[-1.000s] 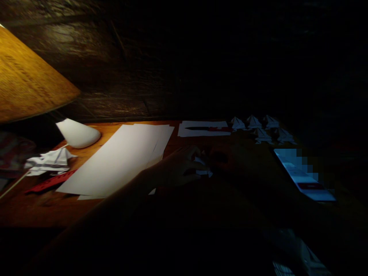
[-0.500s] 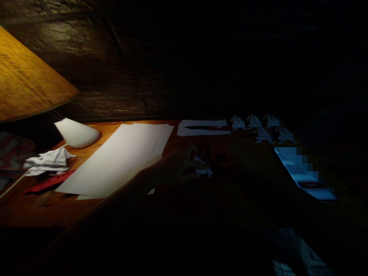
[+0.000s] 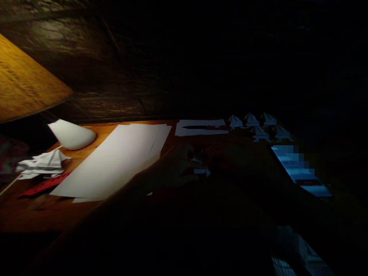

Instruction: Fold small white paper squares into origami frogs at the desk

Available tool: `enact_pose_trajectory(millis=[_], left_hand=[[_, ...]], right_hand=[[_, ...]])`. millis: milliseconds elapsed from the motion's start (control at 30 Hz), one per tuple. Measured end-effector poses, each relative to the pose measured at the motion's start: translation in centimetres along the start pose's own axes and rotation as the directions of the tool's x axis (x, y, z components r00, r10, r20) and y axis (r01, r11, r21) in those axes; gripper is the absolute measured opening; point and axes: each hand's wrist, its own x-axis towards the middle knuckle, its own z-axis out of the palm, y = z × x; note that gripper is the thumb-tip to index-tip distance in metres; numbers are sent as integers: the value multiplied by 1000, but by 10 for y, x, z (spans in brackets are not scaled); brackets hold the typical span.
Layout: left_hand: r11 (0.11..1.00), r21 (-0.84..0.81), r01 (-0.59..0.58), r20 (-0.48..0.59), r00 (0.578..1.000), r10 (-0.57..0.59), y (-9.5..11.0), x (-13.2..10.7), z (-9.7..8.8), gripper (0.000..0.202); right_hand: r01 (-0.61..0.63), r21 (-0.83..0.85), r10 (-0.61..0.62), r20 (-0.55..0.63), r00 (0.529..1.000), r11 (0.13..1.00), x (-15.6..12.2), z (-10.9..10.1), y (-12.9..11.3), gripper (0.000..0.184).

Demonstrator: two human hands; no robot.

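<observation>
Between our two hands, low over the middle of the bench (image 3: 37, 214), we have a small folded paper (image 3: 201, 171), white, with a pale strip and a pointed end catching what light there is; its full shape is lost in shadow. Our left hand (image 3: 178, 161) is partly curled, thumb and fingers closed about the near side of it. Our right hand (image 3: 222, 155) meets it from the other side, too dark for us to tell how far open it is or whether it grips. Beyond, we see a knife (image 3: 195, 127) with a dark blade and red handle lying across some smaller sheets (image 3: 181, 131), and beside them five folded paper figures (image 3: 249, 120), peaked and creased, in two rows. The lit screen (image 3: 304, 172) to the right glows blue, partly pixelated, its content too blurred for us to read. On our left lie large white sheets (image 3: 115, 165), a red strip (image 3: 43, 186) whose dark marks we cannot make out, and a bigger creased paper (image 3: 47, 163), near the white lamp base (image 3: 74, 135) under a yellow shade (image 3: 25, 80)
</observation>
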Motion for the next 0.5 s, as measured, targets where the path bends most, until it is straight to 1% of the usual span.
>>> enact_pose_trajectory(millis=[133,333,500], left_hand=[[1000,15,-7,8,1000,7,1,-1,-3,37],[999,46,-17,10,1000,16,7,-2,-8,39],[997,66,-31,15,999,30,4,-2,-5,41]], right_hand=[[-3,-34,4,28,1000,999,1,-4,-3,21],[3,-16,-2,48,999,1000,1,-6,-6,21],[-3,-17,3,34,999,1000,1,-5,-6,21]])
